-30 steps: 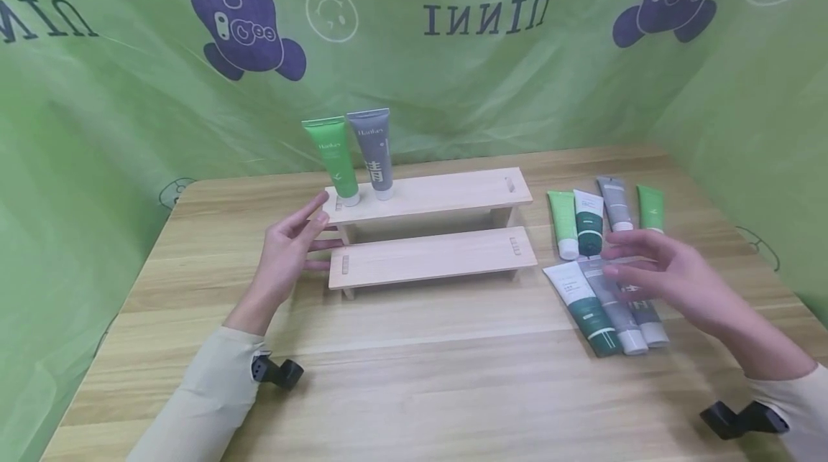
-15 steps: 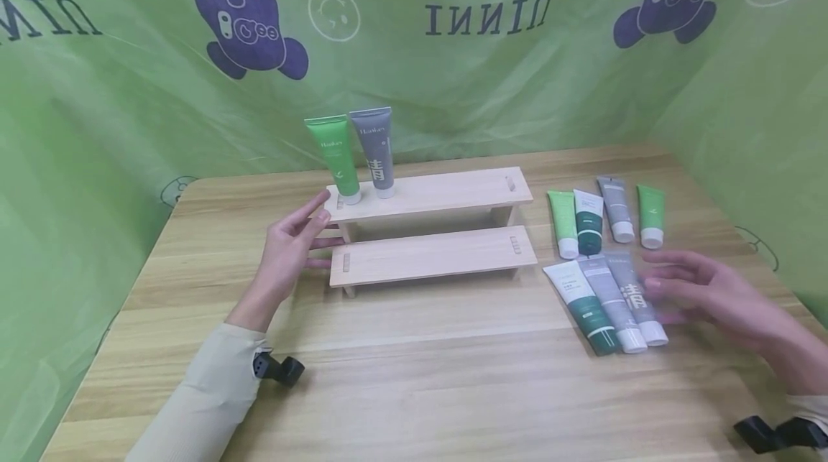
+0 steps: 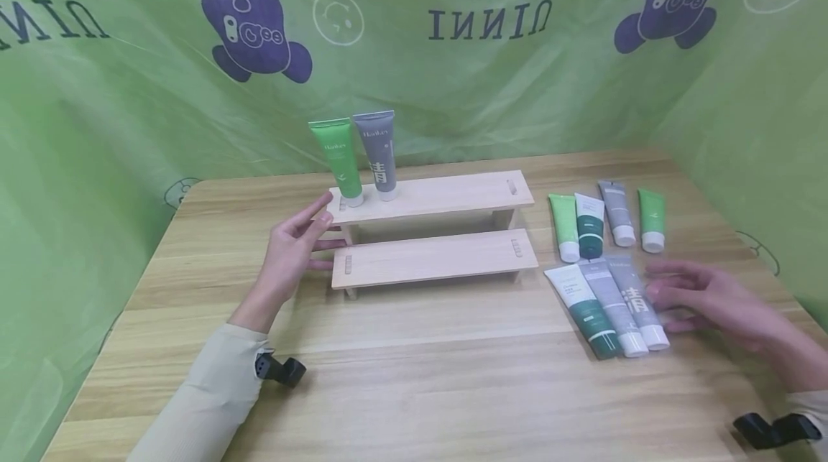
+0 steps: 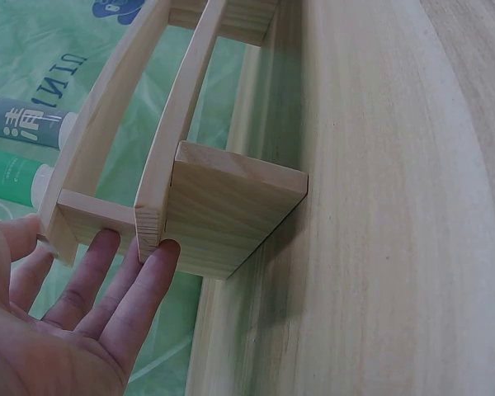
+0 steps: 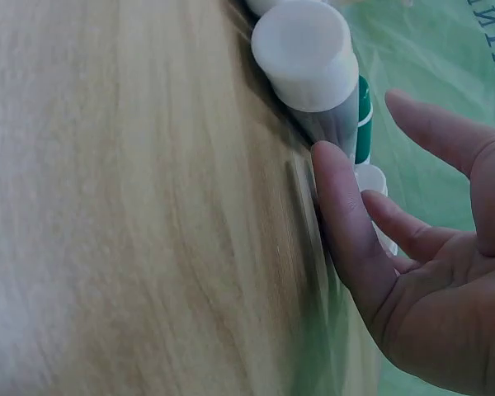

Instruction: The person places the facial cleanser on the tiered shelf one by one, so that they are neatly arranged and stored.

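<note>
At the left end of a two-step wooden display rack [image 3: 433,259], my left hand [image 3: 284,253] touches the ends of both shelves with fairly straight fingers [image 4: 144,289]. A green squeeze tube [image 3: 340,160] and a grey-blue one [image 3: 377,153] stand cap-down on the upper shelf. On the right, my right hand [image 3: 718,300] is spread beside a lying grey-blue tube [image 3: 635,298] with large white characters, fingertips right at its edge. Its white cap [image 5: 305,54] shows large in the right wrist view, where the thumb and fingers stand apart with nothing between them.
Left of that tube lie a paler grey tube [image 3: 611,304] and a white-and-dark-green tube [image 3: 585,311]. Behind them lie a light green tube [image 3: 565,225], a smaller white-and-green tube [image 3: 590,221], a grey tube [image 3: 617,212] and a green tube [image 3: 652,218]. Green printed cloth [image 3: 401,88] hangs behind the table.
My right hand has moved right, from over the lying tubes to the right side of the grey-blue one, uncovering the tubes behind. The left hand stays at the rack's end.
</note>
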`<state>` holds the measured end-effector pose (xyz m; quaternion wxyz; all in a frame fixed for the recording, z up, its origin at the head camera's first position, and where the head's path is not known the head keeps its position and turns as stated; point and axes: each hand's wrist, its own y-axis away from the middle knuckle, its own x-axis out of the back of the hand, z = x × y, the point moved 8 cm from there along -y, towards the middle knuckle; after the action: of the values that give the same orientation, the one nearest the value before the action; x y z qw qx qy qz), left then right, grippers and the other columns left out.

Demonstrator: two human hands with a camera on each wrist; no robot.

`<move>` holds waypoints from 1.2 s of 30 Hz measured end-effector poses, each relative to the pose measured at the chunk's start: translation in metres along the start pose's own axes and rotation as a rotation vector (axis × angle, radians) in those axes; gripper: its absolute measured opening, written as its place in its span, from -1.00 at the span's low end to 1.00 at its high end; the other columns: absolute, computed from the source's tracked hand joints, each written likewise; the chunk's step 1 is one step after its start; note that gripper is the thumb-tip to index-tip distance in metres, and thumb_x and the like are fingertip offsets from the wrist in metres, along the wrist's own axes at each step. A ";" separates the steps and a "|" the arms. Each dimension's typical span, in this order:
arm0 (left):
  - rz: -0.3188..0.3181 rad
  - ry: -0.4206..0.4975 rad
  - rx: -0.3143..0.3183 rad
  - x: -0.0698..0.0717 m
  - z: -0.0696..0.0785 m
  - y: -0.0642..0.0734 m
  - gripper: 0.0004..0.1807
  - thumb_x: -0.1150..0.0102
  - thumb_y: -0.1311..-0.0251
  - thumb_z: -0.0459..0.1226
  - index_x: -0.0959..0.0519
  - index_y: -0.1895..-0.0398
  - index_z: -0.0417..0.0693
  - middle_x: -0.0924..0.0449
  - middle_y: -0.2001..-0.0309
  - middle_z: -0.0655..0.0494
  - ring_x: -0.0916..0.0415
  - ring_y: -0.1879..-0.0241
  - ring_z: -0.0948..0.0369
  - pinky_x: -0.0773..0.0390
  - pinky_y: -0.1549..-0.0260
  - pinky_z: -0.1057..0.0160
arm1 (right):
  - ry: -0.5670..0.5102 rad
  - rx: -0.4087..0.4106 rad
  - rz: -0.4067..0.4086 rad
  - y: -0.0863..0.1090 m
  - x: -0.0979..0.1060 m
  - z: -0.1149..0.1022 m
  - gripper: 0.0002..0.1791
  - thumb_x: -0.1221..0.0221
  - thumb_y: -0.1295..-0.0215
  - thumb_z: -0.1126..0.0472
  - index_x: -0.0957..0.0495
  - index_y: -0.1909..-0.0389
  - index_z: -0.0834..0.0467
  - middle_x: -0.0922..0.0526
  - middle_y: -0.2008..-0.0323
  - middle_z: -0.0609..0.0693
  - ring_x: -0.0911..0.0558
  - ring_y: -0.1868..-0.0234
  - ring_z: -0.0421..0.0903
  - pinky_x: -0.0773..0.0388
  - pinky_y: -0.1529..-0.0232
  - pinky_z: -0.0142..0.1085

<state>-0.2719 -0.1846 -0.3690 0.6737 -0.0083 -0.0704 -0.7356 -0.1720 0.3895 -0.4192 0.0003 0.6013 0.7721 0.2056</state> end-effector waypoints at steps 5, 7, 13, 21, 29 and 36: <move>0.001 -0.004 0.006 0.001 0.000 0.000 -0.45 -0.10 -0.47 -0.02 -0.33 -0.49 0.29 -0.49 -0.21 -0.29 -0.71 0.07 0.02 -0.76 0.26 0.03 | 0.100 -0.016 0.034 -0.002 -0.007 -0.008 -0.60 -0.18 -0.43 0.36 -0.47 -0.19 -0.05 -0.65 0.13 -0.03 -0.70 0.22 -0.06 -0.77 0.26 -0.06; 0.000 -0.001 0.009 0.001 -0.001 -0.001 -0.45 -0.10 -0.47 -0.02 -0.34 -0.49 0.30 -0.49 -0.22 -0.29 -0.71 0.07 0.01 -0.76 0.26 0.03 | 0.171 -0.025 0.054 -0.002 -0.009 -0.012 -0.53 -0.22 -0.41 0.31 -0.39 -0.29 0.21 -0.64 0.11 0.06 -0.70 0.25 -0.06 -0.78 0.27 -0.08; -0.005 0.007 0.011 0.001 -0.002 -0.001 -0.44 -0.11 -0.46 -0.01 -0.33 -0.49 0.30 -0.49 -0.22 -0.29 -0.70 0.06 -0.01 -0.76 0.25 0.01 | 0.322 -0.015 0.064 -0.003 -0.016 -0.022 -0.28 -0.27 -0.38 0.23 -0.19 -0.37 0.50 -0.58 0.04 0.29 -0.69 0.30 -0.05 -0.77 0.33 -0.13; 0.000 0.001 0.002 0.001 -0.002 -0.002 -0.43 -0.12 -0.45 0.01 -0.33 -0.49 0.30 -0.51 -0.18 -0.31 -0.69 0.04 -0.04 -0.76 0.26 0.01 | 0.407 -0.027 0.074 -0.006 -0.020 -0.025 -0.25 -0.30 -0.36 0.18 -0.20 -0.36 0.51 -0.58 0.04 0.33 -0.66 0.29 -0.06 -0.76 0.36 -0.17; -0.006 0.006 -0.005 0.001 -0.001 -0.001 -0.43 -0.10 -0.46 0.00 -0.32 -0.49 0.29 -0.51 -0.17 -0.33 -0.69 0.04 -0.03 -0.76 0.25 0.00 | 0.504 -0.008 0.081 -0.009 -0.024 -0.032 -0.25 -0.34 -0.32 0.14 -0.27 -0.30 0.54 -0.62 0.13 0.26 -0.63 0.30 -0.05 -0.74 0.43 -0.21; -0.001 0.000 -0.009 0.001 -0.001 -0.001 -0.43 -0.11 -0.45 0.01 -0.33 -0.49 0.30 -0.52 -0.17 -0.32 -0.70 0.05 -0.02 -0.76 0.26 -0.01 | 0.485 -0.026 0.069 -0.011 -0.025 -0.030 -0.24 -0.33 -0.32 0.14 -0.24 -0.30 0.55 -0.60 0.15 0.24 -0.63 0.33 -0.03 -0.75 0.44 -0.19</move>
<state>-0.2729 -0.1861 -0.3701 0.6734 -0.0115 -0.0672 -0.7361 -0.1829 0.3544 -0.4012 -0.1846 0.5603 0.7258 0.3537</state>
